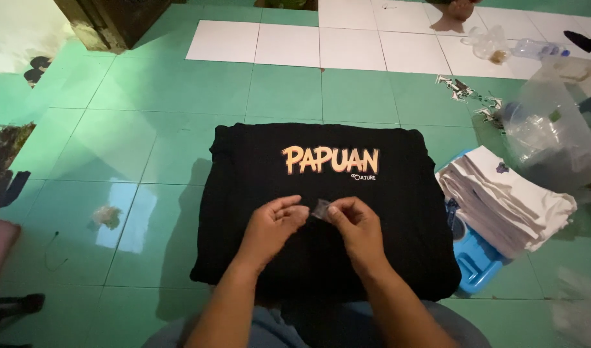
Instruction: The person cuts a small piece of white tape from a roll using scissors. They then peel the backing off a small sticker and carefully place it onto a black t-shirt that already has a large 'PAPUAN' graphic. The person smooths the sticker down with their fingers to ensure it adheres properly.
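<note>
A stack of folded black shirts [256, 193] with orange lettering on the top one lies on the green tiled floor in front of me. Above its near half, my left hand [273, 227] and my right hand [356, 227] meet. Both pinch a small clear piece of plastic [320, 209] between their fingertips, held just over the black cloth.
A pile of folded white cloth [508, 200] rests on a blue plastic thing [476, 258] to the right. Clear plastic bags [547, 129] and a bottle [534, 48] lie at the far right. White tiles [347, 45] lie beyond; a dark cabinet [108, 22] stands far left.
</note>
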